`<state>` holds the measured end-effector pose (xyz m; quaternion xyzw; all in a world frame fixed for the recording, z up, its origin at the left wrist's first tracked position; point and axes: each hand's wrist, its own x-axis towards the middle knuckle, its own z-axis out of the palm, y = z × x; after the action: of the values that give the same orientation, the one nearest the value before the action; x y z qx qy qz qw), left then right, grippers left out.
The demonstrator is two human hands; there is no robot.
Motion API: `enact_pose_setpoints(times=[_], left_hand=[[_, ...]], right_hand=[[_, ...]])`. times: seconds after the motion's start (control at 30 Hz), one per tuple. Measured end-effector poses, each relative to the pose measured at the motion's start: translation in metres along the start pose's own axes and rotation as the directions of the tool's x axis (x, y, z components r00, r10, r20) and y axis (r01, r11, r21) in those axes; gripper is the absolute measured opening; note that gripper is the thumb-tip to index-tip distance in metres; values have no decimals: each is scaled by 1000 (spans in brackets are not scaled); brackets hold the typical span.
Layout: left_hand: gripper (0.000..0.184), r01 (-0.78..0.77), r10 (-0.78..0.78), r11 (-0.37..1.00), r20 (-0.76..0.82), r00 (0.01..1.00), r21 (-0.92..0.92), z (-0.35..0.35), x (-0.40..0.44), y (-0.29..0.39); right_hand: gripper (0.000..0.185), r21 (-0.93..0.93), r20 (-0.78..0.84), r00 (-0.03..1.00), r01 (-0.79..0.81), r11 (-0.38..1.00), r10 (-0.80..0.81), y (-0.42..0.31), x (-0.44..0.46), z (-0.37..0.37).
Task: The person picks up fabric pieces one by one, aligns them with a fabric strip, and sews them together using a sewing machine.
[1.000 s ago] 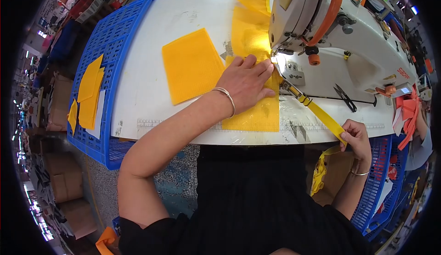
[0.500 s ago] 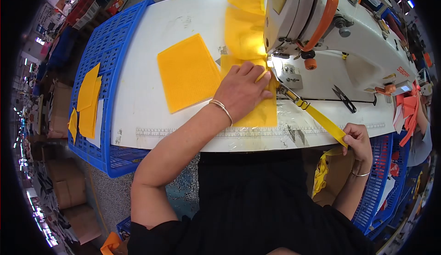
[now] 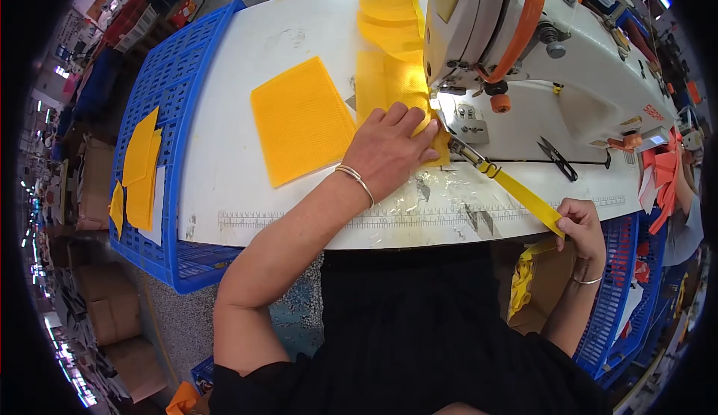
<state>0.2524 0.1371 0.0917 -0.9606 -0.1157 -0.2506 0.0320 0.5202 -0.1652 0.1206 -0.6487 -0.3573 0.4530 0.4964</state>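
My left hand (image 3: 393,149) presses on a yellow mesh fabric piece (image 3: 383,78) just in front of the sewing machine's needle area, thumb and fingers closed on its edge. My right hand (image 3: 582,228) pinches a yellow binding tape (image 3: 523,194) at the table's front edge. The tape runs taut into a metal folder (image 3: 467,152) beside the needle. The white sewing machine (image 3: 486,26) has an orange guard, and its lamp lights the fabric. Left of my hand lies a stack of yellow mesh pieces (image 3: 303,122). The needle tip itself is hard to make out.
Thread snips (image 3: 559,159) lie right of the folder. A ruler strip (image 3: 299,219) runs along the table's front. On the left stands a blue crate (image 3: 168,63) with yellow pieces (image 3: 142,168). More tape hangs into a cardboard box (image 3: 550,280). Another person's arm (image 3: 684,191) shows at right.
The yellow fabric under my left hand has slid away from me past the needle, its near edge now closer to the machine. My right hand has stayed almost in place.
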Motion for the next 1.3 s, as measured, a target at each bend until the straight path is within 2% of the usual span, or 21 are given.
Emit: enact_pose_setpoints(times=[0.47,0.63,1.27,1.3], left_hand=[[36,-25,25,999,-2,1000,-40,0,-2,-4],[35,-44,39,994,-54,998,-96,8,-1,-8],[40,5,-7,996,-26,1000,-84,12,1,-10],[37,38,-34,988,28,999,-148,7,1,-12]], right_hand=[[24,-3,-6,1000,-6,1000,6,0,2,3],[24,-4,-14,1000,-5,1000,5,-2,2,4],[19,-66,-29,999,-34,997,32,-7,3,11],[19,-65,-27,999,-28,997,27,-8,2,10]])
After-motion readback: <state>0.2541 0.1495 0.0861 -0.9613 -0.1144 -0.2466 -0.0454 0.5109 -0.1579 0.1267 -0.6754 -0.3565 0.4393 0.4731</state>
